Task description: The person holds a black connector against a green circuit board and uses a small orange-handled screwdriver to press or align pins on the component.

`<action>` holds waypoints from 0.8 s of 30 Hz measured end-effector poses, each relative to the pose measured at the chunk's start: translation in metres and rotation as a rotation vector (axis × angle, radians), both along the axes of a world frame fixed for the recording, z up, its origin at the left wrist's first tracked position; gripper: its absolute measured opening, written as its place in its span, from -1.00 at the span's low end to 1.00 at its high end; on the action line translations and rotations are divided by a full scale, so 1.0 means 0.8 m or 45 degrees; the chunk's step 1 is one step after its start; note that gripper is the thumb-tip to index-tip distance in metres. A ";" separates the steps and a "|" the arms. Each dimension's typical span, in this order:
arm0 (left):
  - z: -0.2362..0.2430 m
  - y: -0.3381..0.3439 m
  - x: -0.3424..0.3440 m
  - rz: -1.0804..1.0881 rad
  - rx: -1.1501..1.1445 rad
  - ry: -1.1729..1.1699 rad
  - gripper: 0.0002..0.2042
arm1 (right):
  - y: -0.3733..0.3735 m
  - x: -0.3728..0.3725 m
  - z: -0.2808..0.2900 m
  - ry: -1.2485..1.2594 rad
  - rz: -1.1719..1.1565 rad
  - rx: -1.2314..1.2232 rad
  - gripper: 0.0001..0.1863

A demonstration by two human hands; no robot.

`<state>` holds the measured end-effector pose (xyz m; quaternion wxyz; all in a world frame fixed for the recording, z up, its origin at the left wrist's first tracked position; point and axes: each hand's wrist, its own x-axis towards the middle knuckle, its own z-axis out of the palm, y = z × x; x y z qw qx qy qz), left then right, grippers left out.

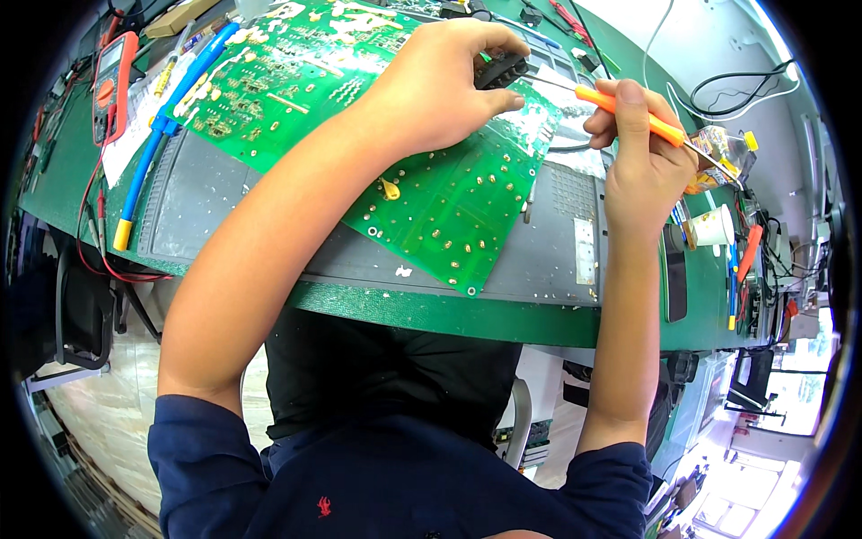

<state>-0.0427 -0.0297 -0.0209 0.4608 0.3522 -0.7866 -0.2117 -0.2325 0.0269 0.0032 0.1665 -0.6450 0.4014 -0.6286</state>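
Observation:
My left hand (440, 85) is closed around a small black ridged part (500, 70), held between thumb and fingers above the board. In my right hand (642, 144) is an orange-handled tool (631, 115) with a thin metal shaft at each end. Its left tip reaches the black part, though the exact contact is too small to make out. Beneath my left hand and forearm lies a large green circuit board (440, 220), studded with solder joints and carrying patches of cream residue. A yellow blob (389, 189) sits on the board near my forearm.
A grey work mat (197, 207) lies under the board on a green table (404, 310). At left are a blue rod (144, 184) with a yellow end and a red multimeter (111, 90) with leads. A paper cup (714, 226), bottle (718, 153) and dark phone (675, 283) stand or lie at right.

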 end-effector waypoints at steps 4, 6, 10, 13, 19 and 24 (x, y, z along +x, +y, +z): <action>-0.001 -0.003 0.001 -0.009 -0.007 0.030 -0.62 | 0.000 0.000 0.001 0.005 0.021 0.017 -0.74; -0.001 -0.004 0.002 -0.012 -0.005 0.037 -0.63 | 0.000 0.002 0.001 -0.018 0.059 0.036 -0.72; 0.001 -0.003 0.002 -0.031 0.012 0.059 -0.65 | -0.001 0.000 0.000 -0.025 0.133 0.072 -0.69; 0.001 -0.003 0.003 -0.028 0.001 0.073 -0.66 | -0.001 0.001 -0.001 -0.005 0.145 0.073 -0.66; -0.001 -0.005 0.001 -0.024 -0.050 0.101 -0.69 | 0.001 -0.002 0.000 0.116 0.164 0.093 -0.59; -0.003 -0.007 -0.002 -0.031 -0.124 0.146 -0.74 | 0.003 -0.002 -0.001 0.128 0.238 0.089 -0.59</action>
